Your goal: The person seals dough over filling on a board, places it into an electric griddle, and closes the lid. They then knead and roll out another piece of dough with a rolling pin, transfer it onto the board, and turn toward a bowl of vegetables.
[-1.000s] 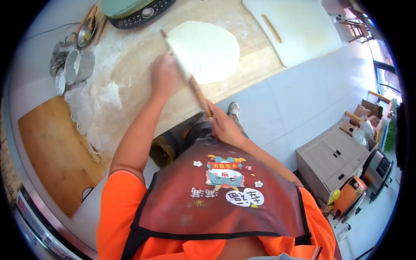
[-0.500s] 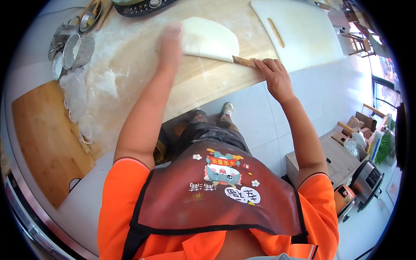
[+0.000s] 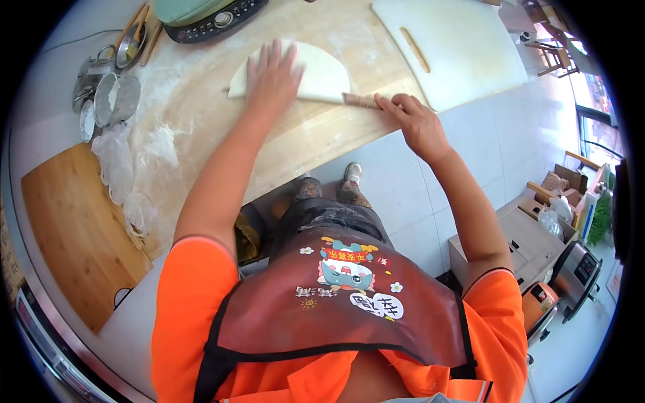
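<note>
A flat sheet of pale dough lies on the floured wooden worktop, its near edge folded straight along a wooden rolling pin. Most of the pin is hidden under the dough; its right end sticks out. My right hand has its fingers closed around that end. Spread flat over the left part of the dough is my left hand, fingers apart and slightly blurred.
A white cutting board lies at the right of the worktop. Behind the dough stands a green-lidded electric pan. Metal sieves, plastic wrap and a wooden board are on the left.
The dough and pin have shifted left in view. My left hand has come from the dough's left side onto its surface. The right hand keeps hold of the pin's end.
</note>
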The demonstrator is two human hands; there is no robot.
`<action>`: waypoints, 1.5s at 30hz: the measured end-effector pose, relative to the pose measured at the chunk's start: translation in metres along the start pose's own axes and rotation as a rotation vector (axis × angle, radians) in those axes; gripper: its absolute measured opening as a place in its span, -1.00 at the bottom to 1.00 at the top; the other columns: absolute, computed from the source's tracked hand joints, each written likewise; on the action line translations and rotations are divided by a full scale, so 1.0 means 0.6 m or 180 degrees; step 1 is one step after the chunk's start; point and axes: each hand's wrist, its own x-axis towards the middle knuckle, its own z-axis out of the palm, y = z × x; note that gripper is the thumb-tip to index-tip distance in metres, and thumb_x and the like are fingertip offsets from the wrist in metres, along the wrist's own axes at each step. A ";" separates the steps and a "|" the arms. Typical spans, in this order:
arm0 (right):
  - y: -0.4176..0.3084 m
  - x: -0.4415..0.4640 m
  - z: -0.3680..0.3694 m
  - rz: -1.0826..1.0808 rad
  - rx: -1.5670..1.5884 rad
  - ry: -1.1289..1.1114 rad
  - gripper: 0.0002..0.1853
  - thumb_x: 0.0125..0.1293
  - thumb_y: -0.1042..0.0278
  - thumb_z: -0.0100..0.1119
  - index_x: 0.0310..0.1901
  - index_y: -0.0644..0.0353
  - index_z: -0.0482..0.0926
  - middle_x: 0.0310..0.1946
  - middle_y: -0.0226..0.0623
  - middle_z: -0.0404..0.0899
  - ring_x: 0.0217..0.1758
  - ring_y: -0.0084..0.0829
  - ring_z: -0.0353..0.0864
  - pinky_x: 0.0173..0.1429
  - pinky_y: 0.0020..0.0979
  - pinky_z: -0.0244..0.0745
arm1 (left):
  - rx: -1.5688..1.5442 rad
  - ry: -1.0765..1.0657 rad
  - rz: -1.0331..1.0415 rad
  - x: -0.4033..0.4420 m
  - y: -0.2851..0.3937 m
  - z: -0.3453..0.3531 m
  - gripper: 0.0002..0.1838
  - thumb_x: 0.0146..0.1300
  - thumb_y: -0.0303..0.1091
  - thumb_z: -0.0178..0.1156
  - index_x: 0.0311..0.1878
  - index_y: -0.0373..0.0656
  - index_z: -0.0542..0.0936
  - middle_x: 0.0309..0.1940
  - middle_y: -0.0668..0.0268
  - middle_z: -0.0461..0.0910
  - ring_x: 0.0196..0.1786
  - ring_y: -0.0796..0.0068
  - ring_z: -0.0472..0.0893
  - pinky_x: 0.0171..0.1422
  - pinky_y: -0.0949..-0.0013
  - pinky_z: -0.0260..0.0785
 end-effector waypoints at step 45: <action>-0.208 -0.122 0.069 0.0406 0.0723 0.0125 -0.20 0.20 0.65 0.12 0.54 -0.01 0.38 0.09 -0.19 0.53 -0.05 -0.04 0.66 -0.08 -0.13 0.65 | -0.0123 -0.0429 0.1290 -0.066 -0.023 -0.037 -0.37 0.54 -0.09 0.14 0.56 -0.12 0.34 0.57 0.14 0.35 0.66 0.11 0.24 0.70 -0.21 -0.04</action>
